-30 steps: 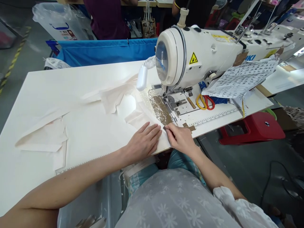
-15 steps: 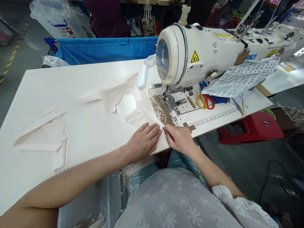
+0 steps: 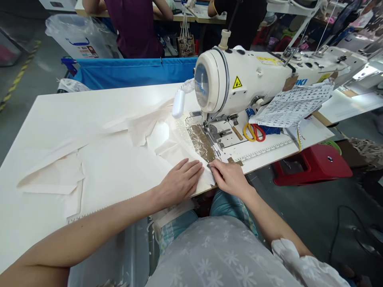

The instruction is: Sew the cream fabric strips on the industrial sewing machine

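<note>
A pale cream cloth piece [image 3: 175, 148] lies across the white table up to its front edge, beside the sewing machine [image 3: 227, 81]. My left hand [image 3: 182, 180] rests flat on the cloth's near end, fingers stretched out. Close on its right, my right hand [image 3: 229, 175] is closed, thumb and forefinger pinching a small dark grey piece [image 3: 209, 165] at the cloth's edge. What kind of thing this is, I cannot make out; most of it is hidden by the fingers. Another folded cream cloth [image 3: 54, 175] lies at the left of the table.
Scissors with yellow and red handles [image 3: 254, 132] lie right of the needle area, behind a ruler strip [image 3: 269, 150]. A printed sheet [image 3: 295, 103] hangs on the machine. A red stool [image 3: 317, 165] stands at right. People sit beyond the blue cloth barrier [image 3: 134, 71].
The head view has tilted up slightly, showing more of the people behind. My right hand has shifted slightly away from my left, and more of the small grey piece shows.
</note>
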Demonstrator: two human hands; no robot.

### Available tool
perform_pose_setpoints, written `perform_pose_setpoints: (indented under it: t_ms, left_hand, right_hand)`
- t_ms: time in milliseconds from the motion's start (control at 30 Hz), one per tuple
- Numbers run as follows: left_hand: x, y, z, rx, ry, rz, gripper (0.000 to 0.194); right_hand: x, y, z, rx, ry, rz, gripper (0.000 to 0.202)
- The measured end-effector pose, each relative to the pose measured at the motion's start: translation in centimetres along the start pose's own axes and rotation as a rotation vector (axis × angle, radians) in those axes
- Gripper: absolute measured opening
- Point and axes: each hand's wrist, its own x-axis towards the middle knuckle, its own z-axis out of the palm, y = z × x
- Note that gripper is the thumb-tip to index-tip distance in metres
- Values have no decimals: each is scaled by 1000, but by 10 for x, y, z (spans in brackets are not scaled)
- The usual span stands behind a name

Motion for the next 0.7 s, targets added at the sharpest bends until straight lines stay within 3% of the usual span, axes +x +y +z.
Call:
perform_pose_setpoints:
  t_ms: [100, 367, 533, 700]
  left_hand:
    - [-1, 1, 4, 23, 11, 0, 37]
    - [-1, 2, 2, 33, 19, 9, 37]
    - [-2, 1, 3, 37, -3, -1, 37]
    - [0, 0, 1, 8, 16, 6, 36]
  right_hand:
    - [1, 6, 2, 68, 51, -46, 24]
    - [5, 3, 5, -12, 14, -80, 23]
    - [-8, 11, -6, -43, -56, -140, 23]
    - [-19, 15, -8, -10, -51, -98, 21]
